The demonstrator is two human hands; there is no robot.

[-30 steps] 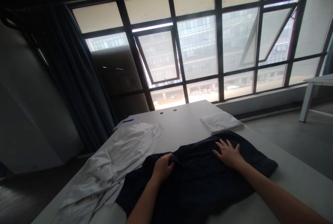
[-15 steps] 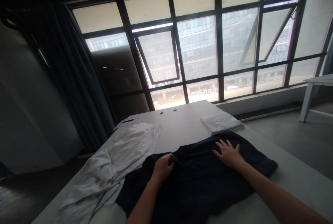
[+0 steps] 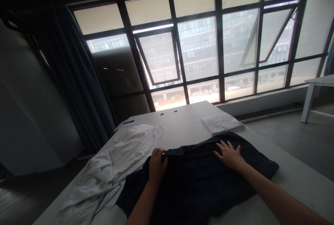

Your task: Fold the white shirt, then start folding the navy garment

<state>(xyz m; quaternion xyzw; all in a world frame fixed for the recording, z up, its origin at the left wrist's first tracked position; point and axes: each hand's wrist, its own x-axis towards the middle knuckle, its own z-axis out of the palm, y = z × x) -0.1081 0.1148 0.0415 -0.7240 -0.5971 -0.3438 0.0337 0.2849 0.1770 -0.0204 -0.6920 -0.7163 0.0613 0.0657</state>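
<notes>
Navy garment (image 3: 195,183) is lying spread on a white table (image 3: 180,124) just beside a crumpled white garment (image 3: 104,169), with the left hand (image 3: 157,165) pinching its upper edge tightly closed while the right hand (image 3: 229,155) is pressing down flat, fingers spread apart.

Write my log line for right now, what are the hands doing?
left hand: gripping edge of dark navy cloth garment | right hand: lying flat on it | beside: crumpled white cloth
</notes>
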